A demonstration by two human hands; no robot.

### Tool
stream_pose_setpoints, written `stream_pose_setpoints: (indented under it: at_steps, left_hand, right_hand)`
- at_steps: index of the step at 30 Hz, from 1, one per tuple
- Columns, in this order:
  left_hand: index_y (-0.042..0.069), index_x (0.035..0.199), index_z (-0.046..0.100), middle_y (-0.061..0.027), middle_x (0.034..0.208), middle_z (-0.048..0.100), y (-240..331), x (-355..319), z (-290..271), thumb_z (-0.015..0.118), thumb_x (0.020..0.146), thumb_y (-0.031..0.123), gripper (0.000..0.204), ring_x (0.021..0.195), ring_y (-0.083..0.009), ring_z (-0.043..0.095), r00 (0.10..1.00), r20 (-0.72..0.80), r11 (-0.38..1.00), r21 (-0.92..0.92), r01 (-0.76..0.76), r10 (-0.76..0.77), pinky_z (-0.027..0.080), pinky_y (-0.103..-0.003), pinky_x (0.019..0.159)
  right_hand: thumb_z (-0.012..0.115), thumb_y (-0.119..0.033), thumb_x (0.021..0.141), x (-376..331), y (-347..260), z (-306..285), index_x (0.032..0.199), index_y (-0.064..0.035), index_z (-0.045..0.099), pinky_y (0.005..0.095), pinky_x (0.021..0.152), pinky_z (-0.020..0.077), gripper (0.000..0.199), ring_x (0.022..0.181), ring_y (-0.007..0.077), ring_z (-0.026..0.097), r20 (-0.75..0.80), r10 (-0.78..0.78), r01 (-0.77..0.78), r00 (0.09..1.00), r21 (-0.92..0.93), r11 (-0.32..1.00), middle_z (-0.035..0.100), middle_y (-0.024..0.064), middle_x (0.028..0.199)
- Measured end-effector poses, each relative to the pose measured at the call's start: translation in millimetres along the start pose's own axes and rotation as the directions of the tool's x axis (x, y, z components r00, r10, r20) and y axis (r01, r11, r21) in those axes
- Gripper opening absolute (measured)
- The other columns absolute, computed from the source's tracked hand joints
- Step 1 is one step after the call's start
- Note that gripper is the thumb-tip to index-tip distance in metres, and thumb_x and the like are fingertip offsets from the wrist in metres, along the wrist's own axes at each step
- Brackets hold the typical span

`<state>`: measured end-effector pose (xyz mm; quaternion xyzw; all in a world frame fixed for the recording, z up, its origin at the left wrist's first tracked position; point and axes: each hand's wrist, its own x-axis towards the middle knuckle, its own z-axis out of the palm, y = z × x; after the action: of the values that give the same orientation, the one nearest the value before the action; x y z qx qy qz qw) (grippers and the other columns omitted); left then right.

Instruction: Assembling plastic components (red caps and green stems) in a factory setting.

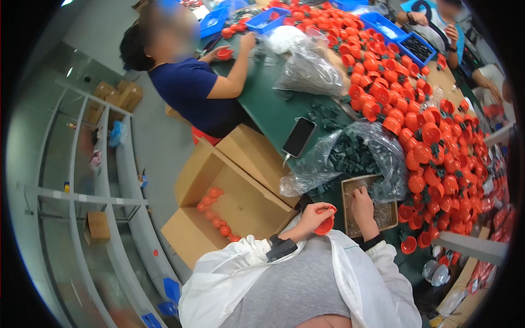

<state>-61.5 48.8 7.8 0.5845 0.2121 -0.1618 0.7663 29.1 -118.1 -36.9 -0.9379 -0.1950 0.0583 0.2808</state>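
My left hand is closed around a red plastic cup-shaped part, held just above my lap at the table's edge. Over a shallow cardboard tray my right hand reaches down with its fingers drawn together. Small pieces lie in the tray, too fine to make out, and whatever the fingertips pinch is hidden. Right behind the tray, an opened clear plastic bag spills dark green plastic clips. A large heap of red cup-shaped parts, many with dark fittings, spreads along the right.
An open cardboard box with several red parts inside stands at my left. A phone with a cable lies on the green table. Across the left corner a co-worker handles a red part. Blue bins stand farther back.
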Motion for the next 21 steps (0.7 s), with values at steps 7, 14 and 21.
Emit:
stream_pose_setpoints:
  at_steps: [7,14,21]
  left_hand:
    - [0.001,0.098,0.058,-0.0089,0.081,0.063,3,1,-5,0.056,0.085,0.016,0.02,0.072,-0.0126,0.06,1.0,0.003,1.0,-0.02,0.018,-0.018,0.048,-0.025,0.065]
    - [-0.001,0.1,0.057,-0.0091,0.082,0.064,-1,6,-6,0.056,0.085,0.013,0.021,0.073,-0.0122,0.061,0.997,-0.006,0.997,-0.016,0.075,-0.075,0.049,-0.023,0.065]
    - [-0.001,0.102,0.056,-0.0086,0.084,0.064,-8,7,-9,0.054,0.085,0.013,0.022,0.074,-0.0122,0.061,0.997,0.004,0.997,0.008,0.081,-0.081,0.048,-0.023,0.067]
  right_hand:
    - [0.057,-0.005,0.075,6,-1,-24,0.081,-0.0027,0.054,0.0404,0.062,0.0438,0.007,0.073,0.0357,0.055,-0.066,0.076,-0.05,0.995,0.328,0.943,0.055,0.0151,0.085]
    - [0.054,-0.007,0.075,-6,14,-20,0.083,-0.005,0.057,0.0413,0.065,0.0462,0.009,0.076,0.0332,0.057,0.039,0.119,-0.123,0.992,0.133,0.983,0.057,0.0147,0.081]
    - [0.06,-0.006,0.071,-6,-3,-18,0.08,-0.0029,0.056,0.039,0.067,0.0455,0.011,0.078,0.0317,0.056,0.083,0.05,-0.06,0.995,0.119,0.991,0.054,0.0125,0.081]
